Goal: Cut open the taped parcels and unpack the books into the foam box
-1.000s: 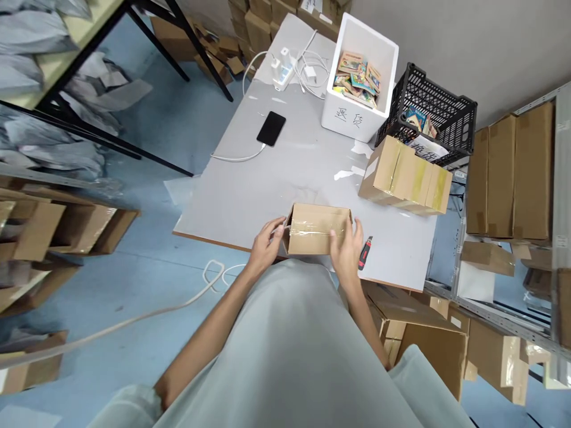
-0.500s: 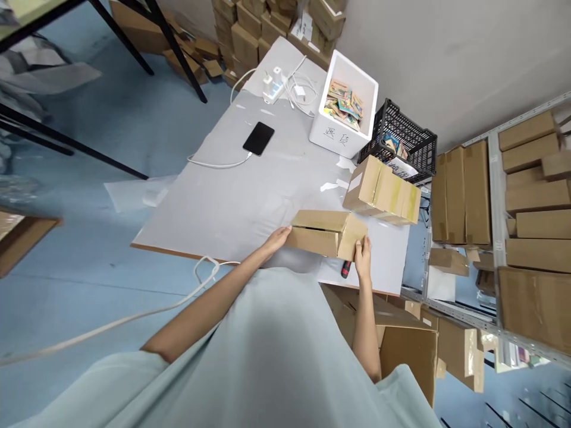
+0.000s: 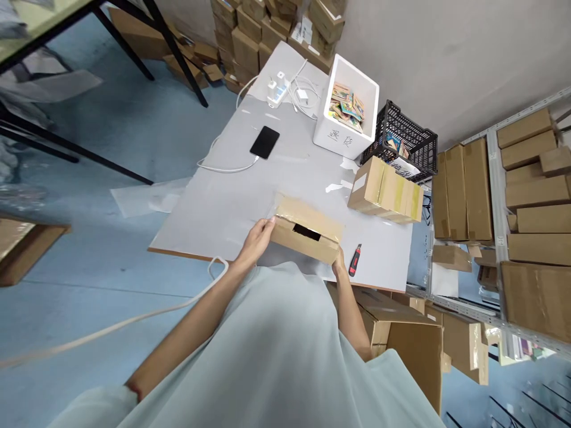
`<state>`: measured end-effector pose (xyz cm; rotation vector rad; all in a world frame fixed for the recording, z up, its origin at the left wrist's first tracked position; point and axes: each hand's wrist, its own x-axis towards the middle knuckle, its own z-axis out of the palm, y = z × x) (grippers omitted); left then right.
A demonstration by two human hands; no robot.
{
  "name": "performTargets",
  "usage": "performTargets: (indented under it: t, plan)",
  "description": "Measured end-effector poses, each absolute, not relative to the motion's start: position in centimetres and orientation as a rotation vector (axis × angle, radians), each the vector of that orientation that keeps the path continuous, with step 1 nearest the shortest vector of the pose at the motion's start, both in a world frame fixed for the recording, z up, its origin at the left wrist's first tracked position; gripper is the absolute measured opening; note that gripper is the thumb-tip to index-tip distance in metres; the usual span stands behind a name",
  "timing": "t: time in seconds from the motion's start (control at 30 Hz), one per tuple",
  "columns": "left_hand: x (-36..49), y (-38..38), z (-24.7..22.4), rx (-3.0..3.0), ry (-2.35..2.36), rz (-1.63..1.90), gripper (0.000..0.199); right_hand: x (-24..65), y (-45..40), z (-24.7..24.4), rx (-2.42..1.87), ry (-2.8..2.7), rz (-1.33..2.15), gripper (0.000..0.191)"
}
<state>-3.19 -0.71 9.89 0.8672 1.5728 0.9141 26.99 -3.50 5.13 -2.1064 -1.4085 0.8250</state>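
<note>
Between my hands is a brown cardboard box [image 3: 297,241], held low over the near edge of the table. A dark rectangular gap shows along its side, below the taped top. My left hand [image 3: 260,236] grips the box's left end, fingers partly behind it. At the right end my right hand [image 3: 339,264] is closed on the lower corner, with most fingers hidden. A red and black utility knife [image 3: 355,260] lies on the table just right of my right hand, touched by neither hand.
On the grey-covered table [image 3: 223,208] lie a phone [image 3: 264,142] on a cable and a power strip [image 3: 278,92]. A white foam box [image 3: 343,139], a black crate [image 3: 413,139] and taped cartons [image 3: 386,193] line the right side. An open carton [image 3: 413,351] stands below the table's edge.
The box has moved left and turned, so its gapped side faces me more. Both hands moved left with it. The utility knife, partly covered before, now shows whole.
</note>
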Motion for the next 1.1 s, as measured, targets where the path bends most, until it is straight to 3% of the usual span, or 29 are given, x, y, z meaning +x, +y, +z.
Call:
performTargets:
  t: [0.2, 0.27, 0.37, 0.5, 0.57, 0.67, 0.8, 0.97, 1.1]
  plan:
    - [-2.9, -2.9, 8.0, 0.804, 1.665, 0.855, 0.022, 27.7, -4.6, 6.8, -1.959, -1.275, 1.003, 0.062]
    - [-2.9, -3.6, 7.4, 0.805, 1.637, 0.854, 0.013, 28.7, -5.0, 8.3, -1.922, -1.294, 1.020, 0.070]
    - [-3.8, -4.5, 7.1, 0.890, 1.563, 0.853, 0.022, 29.8, -5.0, 10.6, -1.930, -1.491, 1.005, 0.076]
    - [-5.8, -5.4, 6.9, 1.122, 1.438, 0.780, 0.048, 30.1, -2.9, 12.4, -1.918, -1.698, 0.955, 0.056]
    - [-6.6, -5.7, 6.6, 1.262, 1.374, 0.710, 0.063, 29.7, -1.2, 12.3, -1.910, -1.631, 0.928, 0.048]
    - [-7.0, -6.1, 5.9, 1.431, 1.353, 0.615, 0.084, 28.6, 1.5, 11.4, -2.067, -1.497, 0.808, 0.052]
    - [-6.0, -6.1, 5.1, 1.613, 1.429, 0.515, 0.101, 26.6, 4.4, 10.2, -2.286, -1.352, 0.709, 0.041]
    - [-4.2, -6.2, 5.8, 1.856, 1.601, 0.375, 0.112, 24.7, 5.3, 10.9, -2.328, -1.540, 0.481, 0.038]
    - [-2.6, -6.3, 7.5, 2.089, 1.584, 0.370, 0.091, 22.3, 2.5, 12.6, -2.105, -2.003, 0.328, 0.044]
